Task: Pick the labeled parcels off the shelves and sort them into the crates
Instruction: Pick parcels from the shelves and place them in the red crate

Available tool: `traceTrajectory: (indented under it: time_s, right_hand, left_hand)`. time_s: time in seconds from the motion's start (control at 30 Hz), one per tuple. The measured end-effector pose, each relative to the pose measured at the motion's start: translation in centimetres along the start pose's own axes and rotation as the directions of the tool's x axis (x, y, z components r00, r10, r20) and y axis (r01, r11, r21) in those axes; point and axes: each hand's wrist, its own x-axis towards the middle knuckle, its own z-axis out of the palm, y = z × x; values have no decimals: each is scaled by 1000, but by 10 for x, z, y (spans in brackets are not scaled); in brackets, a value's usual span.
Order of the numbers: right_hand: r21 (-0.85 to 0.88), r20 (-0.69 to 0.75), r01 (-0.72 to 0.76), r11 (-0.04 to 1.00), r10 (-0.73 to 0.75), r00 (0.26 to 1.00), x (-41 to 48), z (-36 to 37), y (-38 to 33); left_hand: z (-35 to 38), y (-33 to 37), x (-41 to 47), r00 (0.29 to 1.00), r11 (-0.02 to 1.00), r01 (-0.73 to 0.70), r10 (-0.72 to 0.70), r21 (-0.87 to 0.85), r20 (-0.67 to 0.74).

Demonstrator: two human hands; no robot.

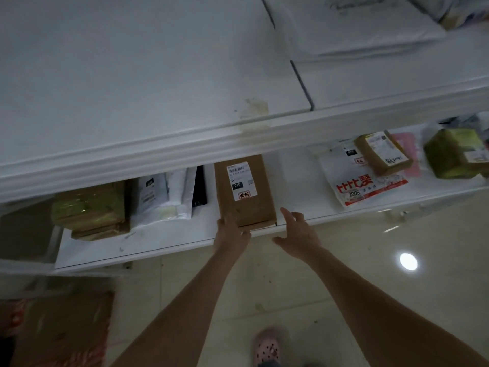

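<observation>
Pink clog on the floor below two bare forearms. Left hand grips the near left corner of a brown box lying at the shelf edge. Right hand hovers spread and empty just beside the right corner. Best to clasp both sides and slide the box straight out, label up.

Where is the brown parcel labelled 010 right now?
Head view, centre: the brown parcel lies at the front edge of the lower shelf, right of the white mailers, with the left hand gripping its near-left corner.
</observation>
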Motion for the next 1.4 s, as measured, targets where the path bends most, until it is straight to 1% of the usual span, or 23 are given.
traceTrajectory:
  time_s: [0.13,0.23,0.3,0.4,0.47,0.53,0.63,0.73,0.8,0.87,0.93,1.0,1.07,1.2,1.3,1.4]
  right_hand:
    - [170,52,-33,985,25,998,47,14,12]
    - [282,92,-67,957,43,995,81,20,13]
    - [369,98,-87,925,55,994,101,23,12]
    - [541,151,-112,833,34,988,115,28,12]
    - [602,178,-111,791,2,984,113,30,14]
    - [615,222,-138,777,-3,975,104,29,18]
    - [580,303,-224,783,48,952,87,24,27]
    - [574,362,-316,756,112,925,63,14,36]
    - [582,398,-381,719,157,904,45,4,41]
    - [623,419,-410,666,157,894,27,-6,47]
    - [682,417,-413,604,142,898,9,-15,51]
    - [712,416,-399,578,111,903,-10,-23,55]
    - [717,418,-375,588,67,906,-29,-32,58]
    - [674,434,-314,669,-14,901,-68,-48,60]
    - [639,442,-290,713,-30,897,-99,-60,57]
    - [617,458,-294,730,-29,888,-126,-67,51]
  left_hand:
    - [15,-15,40,987,972,120,-139,-201,-83]
    - [21,-26,67,970,928,210,-238,-308,-56]
    - [25,-34,81,964,891,242,-267,-383,-13]
    - [32,-41,93,965,830,248,-260,-499,47]
    - [35,-42,90,968,827,242,-242,-507,66]
    - [37,-43,81,967,829,246,-248,-502,65]
    - [38,-41,60,962,814,267,-260,-515,89]
    - [37,-34,38,960,791,277,-259,-545,112]
    - [31,-27,23,959,788,272,-267,-553,91]
    - [25,-21,8,958,786,279,-271,-553,98]
    - [18,-14,-8,955,780,291,-272,-553,119]
    - [11,-7,-25,955,790,293,-267,-538,128]
    - [3,-2,-45,953,780,303,-266,-547,147]
    - [-14,6,-90,946,724,325,-258,-609,197]
    - [-23,11,-127,952,735,307,-244,-605,187]
    - [-29,10,-162,949,722,315,-261,-616,178]
